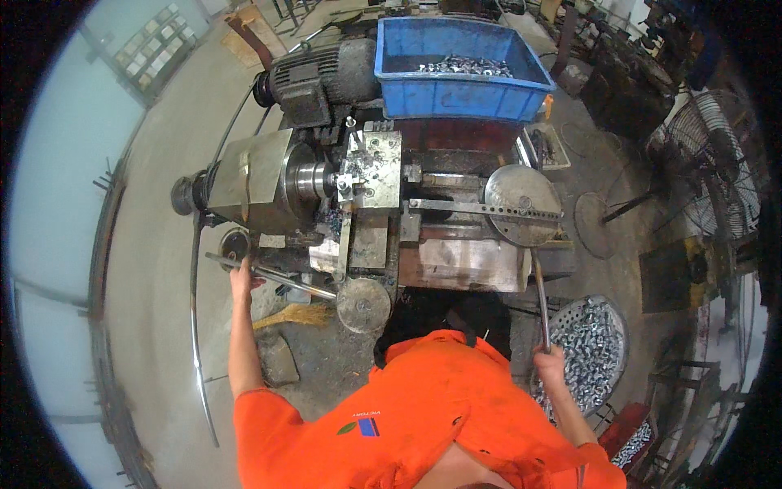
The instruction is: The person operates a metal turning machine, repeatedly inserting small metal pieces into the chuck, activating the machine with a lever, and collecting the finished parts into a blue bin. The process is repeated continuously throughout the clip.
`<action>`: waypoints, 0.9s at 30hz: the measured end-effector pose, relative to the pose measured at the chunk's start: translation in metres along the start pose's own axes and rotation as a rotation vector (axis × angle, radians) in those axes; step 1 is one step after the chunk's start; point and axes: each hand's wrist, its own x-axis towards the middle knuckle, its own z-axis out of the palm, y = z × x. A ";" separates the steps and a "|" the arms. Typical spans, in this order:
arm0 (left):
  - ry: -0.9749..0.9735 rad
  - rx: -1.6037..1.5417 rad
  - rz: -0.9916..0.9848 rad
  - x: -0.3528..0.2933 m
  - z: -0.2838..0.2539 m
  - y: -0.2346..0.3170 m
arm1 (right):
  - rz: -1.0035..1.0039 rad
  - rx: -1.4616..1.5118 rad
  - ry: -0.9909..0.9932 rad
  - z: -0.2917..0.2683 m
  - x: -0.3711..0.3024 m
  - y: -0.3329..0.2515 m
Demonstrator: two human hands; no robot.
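Observation:
A small metal lathe-like machine stands before me, with a boxy headstock, a round spindle and a block-shaped tool post. My left hand is closed on a metal lever, which runs from the small disc at the machine's front. At the right, my right hand grips a long steel rod handle below the large round disc. A flat bar with a row of holes crosses that disc. Whether a workpiece sits at the spindle is too small to tell.
Behind the machine are a blue bin holding small metal parts and a motor. A round basket full of shiny metal parts stands beside my right hand. A broom lies at left; a fan stands right.

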 end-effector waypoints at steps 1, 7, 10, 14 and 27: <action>0.007 0.012 0.004 0.001 0.001 -0.001 | -0.030 -0.026 0.019 0.000 0.001 0.002; 0.001 0.008 0.022 0.007 -0.003 -0.008 | -0.088 0.002 0.010 0.000 0.012 0.025; -0.006 0.020 -0.002 0.007 -0.001 -0.004 | -0.197 -0.089 0.089 0.007 -0.004 -0.001; 0.000 0.106 -0.032 0.016 -0.007 -0.009 | -0.187 -0.518 0.160 -0.037 0.031 0.002; -0.067 -0.293 0.018 0.020 -0.013 -0.062 | -0.694 -0.989 0.802 -0.085 0.159 -0.047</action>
